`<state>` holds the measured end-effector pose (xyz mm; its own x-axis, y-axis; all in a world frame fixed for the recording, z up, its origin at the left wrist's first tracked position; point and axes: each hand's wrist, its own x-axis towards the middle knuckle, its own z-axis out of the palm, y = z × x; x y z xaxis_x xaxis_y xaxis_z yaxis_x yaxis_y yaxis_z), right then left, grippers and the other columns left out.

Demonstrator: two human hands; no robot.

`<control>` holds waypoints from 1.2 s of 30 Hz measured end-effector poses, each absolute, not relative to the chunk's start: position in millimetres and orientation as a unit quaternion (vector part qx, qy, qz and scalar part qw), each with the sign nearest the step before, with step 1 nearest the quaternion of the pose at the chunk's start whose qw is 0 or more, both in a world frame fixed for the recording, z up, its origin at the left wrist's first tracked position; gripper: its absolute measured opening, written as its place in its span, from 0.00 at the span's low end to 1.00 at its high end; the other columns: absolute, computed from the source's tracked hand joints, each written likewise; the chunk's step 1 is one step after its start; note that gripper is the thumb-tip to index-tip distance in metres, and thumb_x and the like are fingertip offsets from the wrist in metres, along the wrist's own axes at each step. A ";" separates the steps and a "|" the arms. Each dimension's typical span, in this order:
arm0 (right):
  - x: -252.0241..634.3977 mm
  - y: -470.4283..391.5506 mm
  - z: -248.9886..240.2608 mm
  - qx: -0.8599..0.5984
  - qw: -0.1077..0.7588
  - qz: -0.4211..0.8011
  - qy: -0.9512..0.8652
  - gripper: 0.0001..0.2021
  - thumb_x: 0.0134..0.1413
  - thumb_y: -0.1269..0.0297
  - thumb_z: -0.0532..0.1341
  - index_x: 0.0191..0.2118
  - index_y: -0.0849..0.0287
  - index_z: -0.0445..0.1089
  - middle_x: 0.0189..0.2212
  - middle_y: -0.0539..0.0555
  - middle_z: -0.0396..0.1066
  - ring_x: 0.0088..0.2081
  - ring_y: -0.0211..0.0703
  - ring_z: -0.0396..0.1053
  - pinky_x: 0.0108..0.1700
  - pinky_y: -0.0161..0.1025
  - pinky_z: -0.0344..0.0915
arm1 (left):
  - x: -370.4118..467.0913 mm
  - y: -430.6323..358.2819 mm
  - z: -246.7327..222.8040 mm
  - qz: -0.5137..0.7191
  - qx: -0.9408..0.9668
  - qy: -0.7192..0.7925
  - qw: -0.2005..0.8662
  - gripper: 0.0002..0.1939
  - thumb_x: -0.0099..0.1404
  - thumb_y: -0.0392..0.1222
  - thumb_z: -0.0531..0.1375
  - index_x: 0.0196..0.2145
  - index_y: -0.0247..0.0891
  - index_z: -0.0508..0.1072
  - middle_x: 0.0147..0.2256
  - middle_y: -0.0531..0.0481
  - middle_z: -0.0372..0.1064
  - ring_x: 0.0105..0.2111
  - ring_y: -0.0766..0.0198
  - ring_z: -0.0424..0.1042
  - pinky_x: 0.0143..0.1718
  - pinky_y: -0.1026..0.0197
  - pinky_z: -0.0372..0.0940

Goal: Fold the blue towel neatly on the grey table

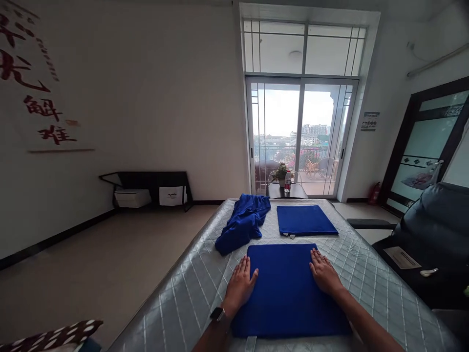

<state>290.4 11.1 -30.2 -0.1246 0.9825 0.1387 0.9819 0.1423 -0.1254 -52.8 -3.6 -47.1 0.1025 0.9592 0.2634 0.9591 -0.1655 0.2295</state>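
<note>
A flat blue square cushion (287, 293) lies on the quilted grey mattress (179, 288) in front of me. My left hand (241, 282) rests on its left edge, fingers stretched out, a dark watch on the wrist. On the right edge lies my right hand (324, 273), also flat with the fingers extended. Neither hand grips anything. Beyond the near cushion is a second blue cushion (307, 219), with small white tags at its front edge. A crumpled blue cloth (245, 222) lies to the left of that one.
Past the mattress's far end stands a small table (273, 191) with a potted plant (281, 173) and a bottle (287, 182). A dark armchair (432, 234) is close on the right. Patterned fabric (62, 337) shows at the lower left.
</note>
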 end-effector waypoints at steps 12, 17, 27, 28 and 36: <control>290.1 -65.1 -52.8 -0.659 0.108 0.028 -0.744 0.32 0.68 0.51 0.39 0.71 0.62 0.47 0.71 0.55 0.42 0.71 0.46 0.39 0.70 0.50 0.41 | -14.7 -27.9 -38.3 0.209 0.811 0.546 -0.001 0.33 0.74 0.57 0.44 0.69 0.37 0.54 0.69 0.43 0.51 0.69 0.53 0.49 0.68 0.45 0.51; 285.9 -71.3 -50.1 -0.662 0.117 0.030 -0.739 0.32 0.68 0.54 0.39 0.71 0.67 0.47 0.71 0.57 0.42 0.72 0.45 0.39 0.71 0.49 0.40 | 6.7 -44.8 -35.7 0.185 0.836 0.516 0.015 0.33 0.75 0.58 0.43 0.69 0.37 0.54 0.69 0.42 0.51 0.68 0.53 0.50 0.68 0.46 0.53; 293.4 -70.4 -65.6 -0.637 0.135 -0.021 -0.758 0.29 0.65 0.63 0.43 0.70 0.63 0.51 0.70 0.57 0.47 0.71 0.48 0.44 0.70 0.51 0.45 | 140.8 -60.3 -14.9 0.165 0.916 0.360 0.064 0.33 0.76 0.56 0.39 0.70 0.35 0.49 0.70 0.41 0.47 0.70 0.56 0.44 0.69 0.48 0.49; 294.5 -69.5 -68.0 -0.634 0.136 -0.028 -0.761 0.29 0.64 0.64 0.44 0.70 0.61 0.51 0.70 0.56 0.48 0.70 0.48 0.44 0.70 0.51 0.45 | 151.7 -57.1 -15.9 0.164 0.914 0.365 0.068 0.33 0.77 0.55 0.38 0.70 0.34 0.48 0.70 0.41 0.47 0.70 0.56 0.43 0.69 0.48 0.48; 291.3 -69.6 -58.9 -0.659 0.133 0.011 -0.740 0.30 0.66 0.60 0.41 0.69 0.68 0.50 0.70 0.58 0.45 0.71 0.47 0.41 0.70 0.50 0.43 | 111.1 -45.8 -30.4 0.123 0.877 0.461 0.053 0.36 0.75 0.58 0.34 0.70 0.32 0.47 0.70 0.41 0.44 0.70 0.55 0.40 0.70 0.46 0.46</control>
